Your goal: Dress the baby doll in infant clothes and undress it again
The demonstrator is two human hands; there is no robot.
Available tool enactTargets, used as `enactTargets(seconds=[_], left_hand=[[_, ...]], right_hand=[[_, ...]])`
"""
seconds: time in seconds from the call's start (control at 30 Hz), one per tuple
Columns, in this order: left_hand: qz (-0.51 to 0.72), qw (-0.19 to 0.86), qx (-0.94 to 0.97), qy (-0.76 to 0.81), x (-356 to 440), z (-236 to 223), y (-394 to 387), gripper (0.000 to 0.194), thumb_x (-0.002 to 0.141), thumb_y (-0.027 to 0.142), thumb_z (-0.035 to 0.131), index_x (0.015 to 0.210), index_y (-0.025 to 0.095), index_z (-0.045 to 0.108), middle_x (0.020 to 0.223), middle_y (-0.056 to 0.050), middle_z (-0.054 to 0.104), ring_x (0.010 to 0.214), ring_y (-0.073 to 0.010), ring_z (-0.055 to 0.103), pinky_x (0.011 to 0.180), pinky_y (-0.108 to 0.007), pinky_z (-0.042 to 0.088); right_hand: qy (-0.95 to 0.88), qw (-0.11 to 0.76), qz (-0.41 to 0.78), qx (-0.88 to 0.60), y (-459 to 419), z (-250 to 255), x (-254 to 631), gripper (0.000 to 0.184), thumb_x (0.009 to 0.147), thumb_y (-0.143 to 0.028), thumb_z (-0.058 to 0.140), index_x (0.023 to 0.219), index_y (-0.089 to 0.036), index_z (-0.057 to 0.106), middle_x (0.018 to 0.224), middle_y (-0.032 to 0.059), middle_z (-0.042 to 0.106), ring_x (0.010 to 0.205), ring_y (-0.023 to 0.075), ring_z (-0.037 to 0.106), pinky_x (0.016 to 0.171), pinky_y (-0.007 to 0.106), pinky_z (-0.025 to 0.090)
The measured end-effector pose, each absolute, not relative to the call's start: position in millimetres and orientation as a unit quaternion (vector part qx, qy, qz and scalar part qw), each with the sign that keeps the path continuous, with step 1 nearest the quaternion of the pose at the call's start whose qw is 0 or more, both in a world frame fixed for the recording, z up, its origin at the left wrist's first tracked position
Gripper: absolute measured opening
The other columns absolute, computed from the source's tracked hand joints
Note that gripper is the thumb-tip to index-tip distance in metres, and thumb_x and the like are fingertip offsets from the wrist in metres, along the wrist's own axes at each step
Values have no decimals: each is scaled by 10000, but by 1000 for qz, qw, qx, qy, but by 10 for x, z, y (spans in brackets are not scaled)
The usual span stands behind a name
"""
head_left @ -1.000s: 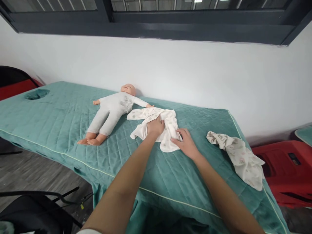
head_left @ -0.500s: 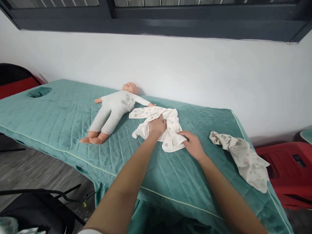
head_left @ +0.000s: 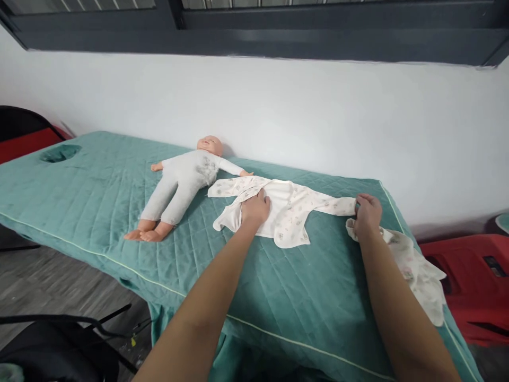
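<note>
A small white baby shirt (head_left: 294,215) with a faint print lies spread and open at the front on the green quilted cover. My left hand (head_left: 256,208) presses on its inner middle, fingers bent against the cloth and holding it down. At the far right, my right hand (head_left: 368,215) pinches the cuff of one sleeve, which stretches out straight. The other sleeve points left, close to the hand of a baby doll (head_left: 186,172). This doll lies on its back in a pale grey-white body suit. Baby pants (head_left: 417,276) of similar print lie crumpled, partly hidden behind my right forearm.
The green bed (head_left: 107,212) has a face hole (head_left: 60,153) at its left end and stands against a white wall (head_left: 318,116). Red plastic stools (head_left: 469,276) are at the right. A black chair (head_left: 59,347) stands at the lower left.
My right hand has moved right with the sleeve cuff, drawing the folded sleeve out straight and opening the shirt. My left hand has stayed on the shirt.
</note>
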State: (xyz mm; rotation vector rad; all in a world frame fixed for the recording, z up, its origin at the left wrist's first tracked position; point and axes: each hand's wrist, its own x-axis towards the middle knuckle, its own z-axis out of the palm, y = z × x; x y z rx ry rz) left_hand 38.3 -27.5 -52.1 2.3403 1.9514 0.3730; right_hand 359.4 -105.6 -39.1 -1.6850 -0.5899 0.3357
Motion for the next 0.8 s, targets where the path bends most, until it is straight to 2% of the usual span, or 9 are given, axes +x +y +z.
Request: enactTargets(seconds=[0.07,0.13,0.2,0.27,0.33,0.4,0.53,0.63,0.8], left_hand=[[124,31,761,637,387,-518,-271,523,981,434,267,1428,218,429,1365,-146,596,1311,-310,507,1102,-463,365],[123,32,761,636,389,-514,-270,525,982,434,259,1429,215,427,1363,-152,595,1315,-312,504,1104,-466,362],[118,35,762,636,389,-510,-272,525,984,436,253,1431,221,422,1339,-149,612,1299,-307,520,1091,-463,379],[117,33,763,635,386,-505,-276,517,984,435,254,1427,227,423,1327,-140,622,1288,-300,530,1080,-454,394],[120,31,765,632,383,-501,-281,510,984,434,255,1411,224,439,1335,-138,618,1295,-298,524,1077,-447,397],[125,31,766,630,379,-497,-286,508,983,431,254,1398,213,450,1337,-146,614,1296,-304,521,1077,-453,394],[125,35,768,627,375,-492,-289,490,983,421,259,1361,199,478,1281,-160,640,1252,-319,553,1047,-464,411],[127,31,767,628,376,-500,-285,470,983,420,271,1338,204,493,1237,-154,662,1213,-319,580,1015,-458,435],[131,24,768,627,383,-508,-290,460,985,414,289,1335,203,500,1221,-148,672,1208,-312,585,1010,-444,435]], right_hand=[[-277,560,81,-776,-1123,-375,3605,413,784,-413,494,1082,-147,599,1011,100,666,885,214,622,775,334,505],[-320,454,50,-830,-1191,-350,3603,432,811,-477,518,1060,-141,622,1004,126,684,905,242,627,827,363,490],[-358,342,68,-866,-1243,-342,3598,475,814,-525,544,1062,-131,637,960,149,697,892,269,637,841,390,479],[-378,282,89,-877,-1270,-363,3594,511,807,-535,567,1100,-122,637,916,152,704,841,273,643,832,403,476],[-392,295,101,-865,-1268,-402,3596,516,786,-501,602,1142,-128,628,946,142,708,767,243,637,796,387,484],[-406,361,124,-830,-1242,-442,3614,516,764,-421,620,1198,-143,606,1019,128,702,724,205,626,743,354,495],[-426,487,85,-758,-1162,-485,3713,517,751,-291,551,1249,-154,581,1124,120,673,796,189,614,778,353,507],[-430,479,12,-766,-1114,-515,3793,502,749,-240,503,1238,-175,597,1178,115,655,874,216,608,882,412,492],[-452,414,-4,-790,-1027,-619,3823,496,741,-175,456,1211,-147,613,1254,162,628,1124,302,578,1035,481,416]])
